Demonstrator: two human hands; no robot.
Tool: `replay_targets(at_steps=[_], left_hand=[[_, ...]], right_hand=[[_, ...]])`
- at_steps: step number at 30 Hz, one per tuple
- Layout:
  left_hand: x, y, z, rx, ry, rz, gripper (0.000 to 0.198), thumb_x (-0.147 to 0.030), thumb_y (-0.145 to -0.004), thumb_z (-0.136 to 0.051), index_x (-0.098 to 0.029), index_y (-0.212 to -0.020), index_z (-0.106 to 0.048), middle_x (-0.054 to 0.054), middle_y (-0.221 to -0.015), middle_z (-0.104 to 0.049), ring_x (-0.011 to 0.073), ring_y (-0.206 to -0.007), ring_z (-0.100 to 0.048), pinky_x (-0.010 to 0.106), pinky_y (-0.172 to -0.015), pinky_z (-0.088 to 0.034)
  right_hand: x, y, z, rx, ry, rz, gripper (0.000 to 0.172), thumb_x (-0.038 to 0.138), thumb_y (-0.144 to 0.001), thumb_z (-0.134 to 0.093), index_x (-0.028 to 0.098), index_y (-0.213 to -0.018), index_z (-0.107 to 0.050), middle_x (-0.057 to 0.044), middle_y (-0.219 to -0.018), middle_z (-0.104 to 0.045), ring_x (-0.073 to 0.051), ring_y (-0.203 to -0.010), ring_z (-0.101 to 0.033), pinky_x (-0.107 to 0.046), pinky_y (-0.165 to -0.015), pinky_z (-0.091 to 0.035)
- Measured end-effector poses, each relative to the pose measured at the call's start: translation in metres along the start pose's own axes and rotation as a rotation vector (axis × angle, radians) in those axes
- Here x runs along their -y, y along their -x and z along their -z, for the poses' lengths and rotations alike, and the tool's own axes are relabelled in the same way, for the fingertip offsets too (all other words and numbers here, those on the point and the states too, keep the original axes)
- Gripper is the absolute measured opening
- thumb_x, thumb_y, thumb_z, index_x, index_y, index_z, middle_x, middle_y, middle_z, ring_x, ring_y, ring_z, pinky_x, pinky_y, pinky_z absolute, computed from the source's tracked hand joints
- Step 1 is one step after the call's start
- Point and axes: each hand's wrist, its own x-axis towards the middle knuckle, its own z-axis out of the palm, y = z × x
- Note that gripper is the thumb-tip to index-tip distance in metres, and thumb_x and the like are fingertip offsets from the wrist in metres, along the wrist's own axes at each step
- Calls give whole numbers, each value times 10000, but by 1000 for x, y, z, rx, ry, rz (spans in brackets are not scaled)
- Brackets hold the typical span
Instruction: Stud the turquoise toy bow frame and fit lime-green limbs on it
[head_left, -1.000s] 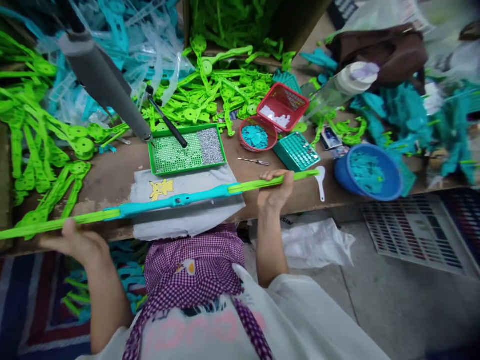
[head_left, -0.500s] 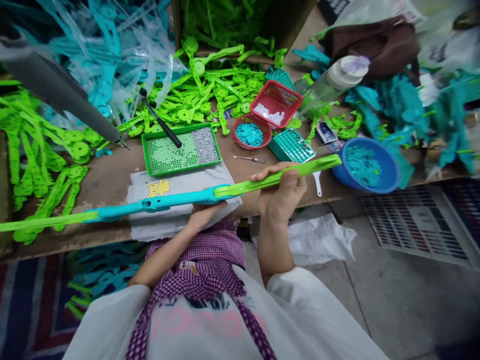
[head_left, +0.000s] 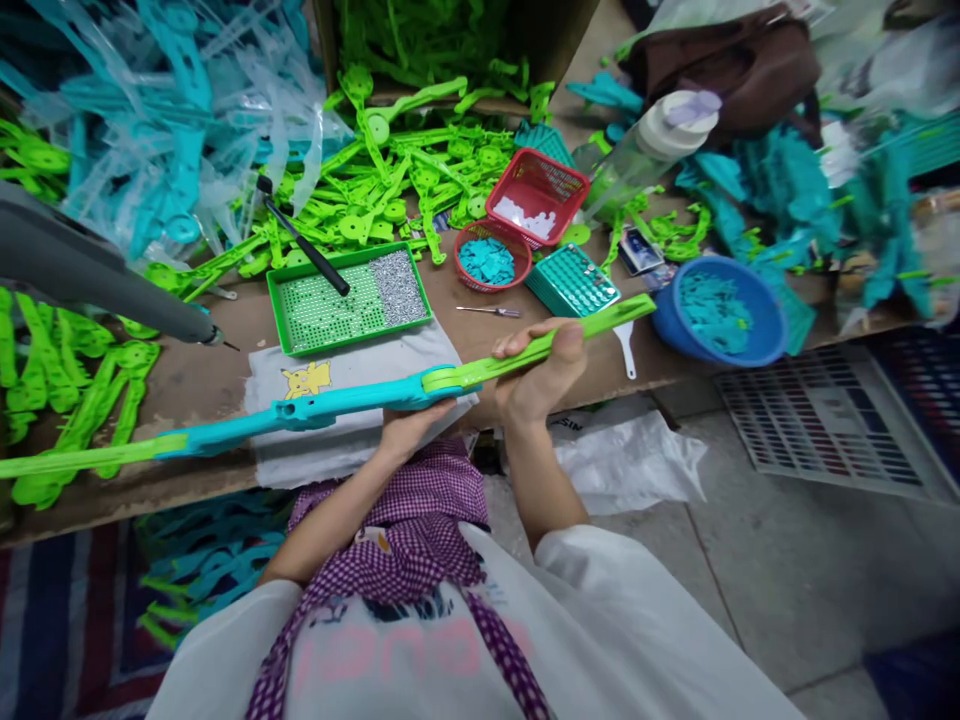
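Note:
A long jointed plastic piece, blue-green in the middle (head_left: 345,400) with lime-green ends, spans the view above the table's front edge. My right hand (head_left: 541,372) is wrapped round its right lime-green arm (head_left: 615,318), thumb on the near side and fingers behind. Under the joint of the blue and green parts, my left hand (head_left: 411,428) grips the piece from below, its fingers mostly hidden. Beneath lies a grey cloth (head_left: 360,445) with a yellow figure. A green tray (head_left: 330,305) behind it holds small metal parts and a black-handled tool (head_left: 307,245).
A grey powered driver (head_left: 97,265) hangs at the left. Lime-green parts (head_left: 390,170) are heaped at the back. Red baskets (head_left: 536,190), a teal tray (head_left: 574,280), a clear bottle (head_left: 652,145), a screwdriver (head_left: 487,312) and a blue bowl (head_left: 720,310) stand towards the right.
The camera view has shifted slightly. The right end of the long piece sits a little further left with my right hand. The driver hangs lower and further left in view.

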Motion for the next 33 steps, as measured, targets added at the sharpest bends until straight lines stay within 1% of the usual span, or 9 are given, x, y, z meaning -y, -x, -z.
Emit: replay_targets(at_steps=[8,12,14,17,20,24,28,30,33], left_hand=[[-13,-16,0,58,-111,-191,338,-358,-762,-734,-162,-1033,-691,96,-1098,-723,241,-1097,-657,446,-1089,-447],[-29,15,34,292,-418,-137,383,-428,-894,-573,-156,-1152,-656,121,-1105,-719,249,-1024,-686,443,-949,-533],[-46,45,64,480,-663,-311,391,-404,-893,-607,-210,-1231,-636,106,-1171,-701,235,-1039,-679,411,-936,-541],[-76,76,117,254,-1070,-749,337,-351,-881,-642,-283,-1211,-651,92,-1233,-667,261,-1163,-617,455,-1016,-482],[-94,77,160,-36,-1553,-722,477,-414,-906,-582,-222,-1341,-563,170,-1338,-585,369,-1286,-501,600,-1085,-344],[-83,58,187,60,-1814,-590,438,-402,-974,-430,-174,-1317,-579,161,-1129,-686,321,-1050,-624,483,-952,-448],[-61,43,185,45,-1803,-620,465,-463,-956,-459,-194,-1303,-611,149,-1033,-702,315,-1006,-618,438,-889,-445],[-54,39,180,-9,-1789,-625,479,-497,-941,-478,-204,-1287,-631,150,-1017,-697,321,-1009,-611,444,-897,-431],[-51,37,172,-72,-1780,-594,471,-524,-930,-488,-227,-1254,-657,150,-1050,-690,311,-995,-610,438,-901,-423]], right_hand=[[-20,-7,9,-40,125,-45,326,538,-813,-559,240,-768,-435,101,-537,-475,-81,-461,-525,-246,-547,-493],[-42,-23,25,77,82,-78,248,447,-739,-596,232,-805,-491,64,-675,-558,-106,-634,-603,-299,-709,-531],[-52,-26,38,135,57,-139,224,405,-719,-590,220,-833,-538,36,-774,-602,-118,-747,-626,-318,-807,-519],[-59,-23,58,176,26,-194,246,390,-714,-566,215,-885,-571,9,-858,-633,-134,-843,-630,-334,-896,-489],[-57,-15,73,185,5,-231,325,398,-688,-592,226,-963,-574,4,-897,-651,-150,-887,-636,-350,-923,-480],[-54,-10,97,95,56,-392,398,345,-650,-688,229,-1010,-563,-8,-979,-671,-144,-933,-641,-336,-922,-478],[-49,-14,130,-106,171,-495,434,360,-594,-744,225,-949,-533,9,-990,-603,-132,-908,-614,-326,-841,-500],[-35,-15,144,-295,346,-351,416,355,-601,-728,227,-939,-523,31,-933,-544,-127,-851,-580,-322,-795,-499],[-1,-10,140,-554,545,109,337,277,-669,-693,245,-969,-543,30,-941,-515,-135,-870,-543,-329,-857,-478]])
